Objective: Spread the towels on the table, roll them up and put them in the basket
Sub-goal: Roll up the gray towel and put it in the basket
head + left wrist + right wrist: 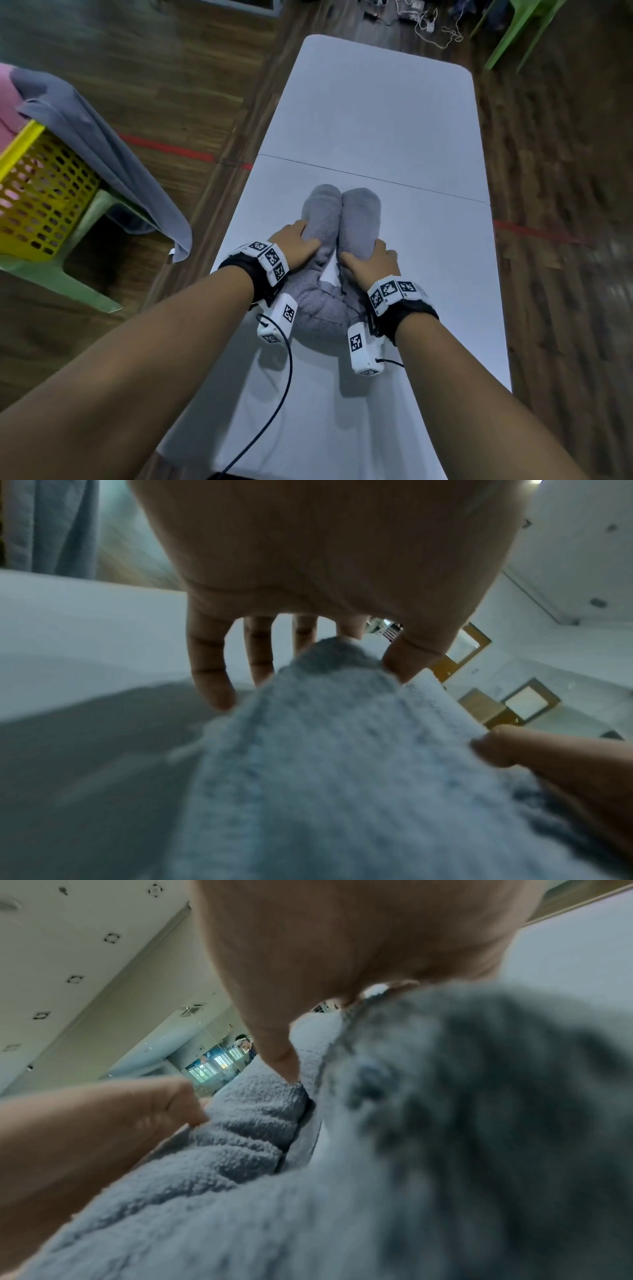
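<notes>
A grey towel lies on the white table, bunched into two thick rolls side by side, with a crumpled end near my wrists. My left hand grips the left roll, fingers down its outer side and thumb on top. My right hand grips the right roll, thumb in the crease between the rolls. In the left wrist view my left hand arches over the towel. In the right wrist view my right hand presses its thumb into the towel. The yellow basket stands off to the left.
The basket sits on a green stool beside the table. A second grey towel hangs over its rim and a pink cloth lies inside. A green chair and cables are beyond the table's far end.
</notes>
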